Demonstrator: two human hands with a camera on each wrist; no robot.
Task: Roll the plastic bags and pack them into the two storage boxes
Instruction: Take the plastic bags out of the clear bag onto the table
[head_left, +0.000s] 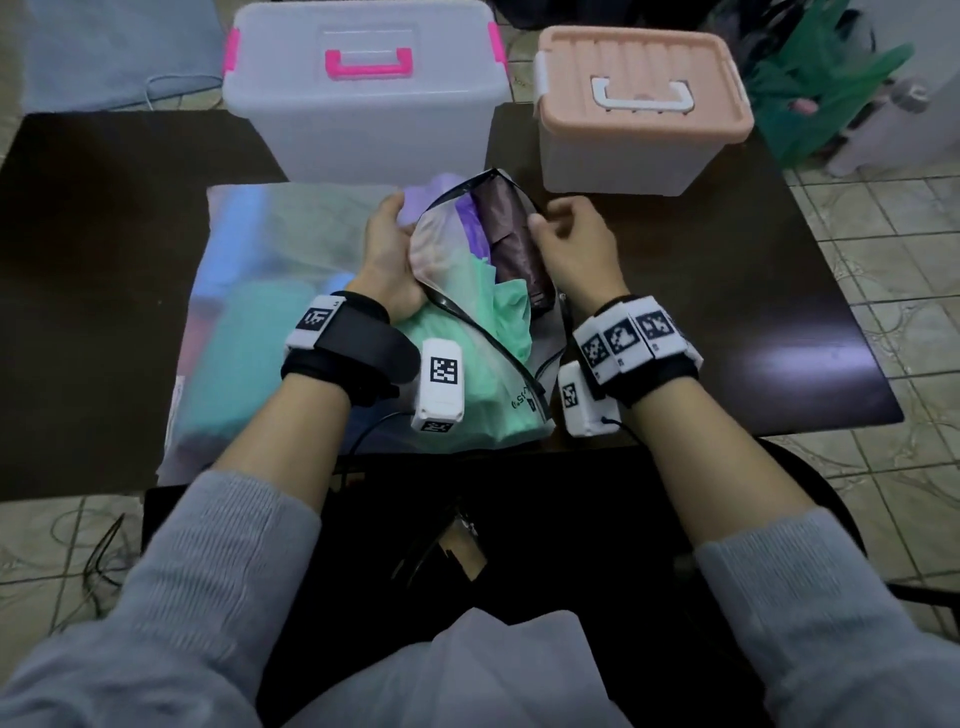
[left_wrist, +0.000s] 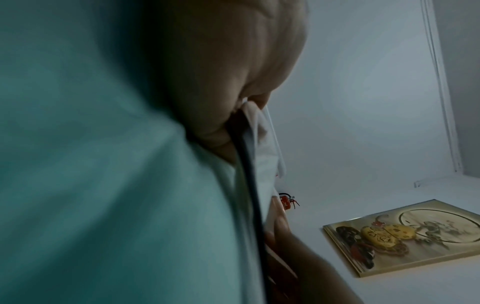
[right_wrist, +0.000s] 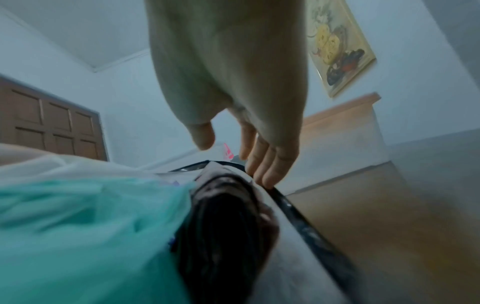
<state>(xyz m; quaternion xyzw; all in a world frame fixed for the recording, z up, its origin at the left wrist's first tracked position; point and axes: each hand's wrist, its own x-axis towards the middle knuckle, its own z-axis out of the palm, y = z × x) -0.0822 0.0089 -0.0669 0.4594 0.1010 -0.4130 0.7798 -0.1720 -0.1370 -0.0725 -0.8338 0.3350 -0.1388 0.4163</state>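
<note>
Dark brown wood forms the tabletop (head_left: 675, 332), on which everything is set. A large translucent storage box with pink latches (head_left: 363, 98) is seen at 12 o'clock, its lid closed, with a smaller translucent box under a peach ribbed lid (head_left: 639, 109) at 1 o'clock. A flat iridescent plastic sheet (head_left: 260, 322) is spread at 9 o'clock; its contents are blurred and cannot be made out. At the centre, a clear black-rimmed pouch (head_left: 522, 410) is stuffed with a mint green plastic bag (head_left: 498, 322), a dark maroon plastic bag (head_left: 514, 244) and a lilac plastic bag (head_left: 462, 218), each partly hidden by the others. The left hand (head_left: 387, 260) is clamped on the pouch's left edge, fingers curled behind it. The right hand (head_left: 576, 244) is held at the right rim with fingers loosely extended, fingertips (right_wrist: 267, 176) touching the black trim, thumb apart.
</note>
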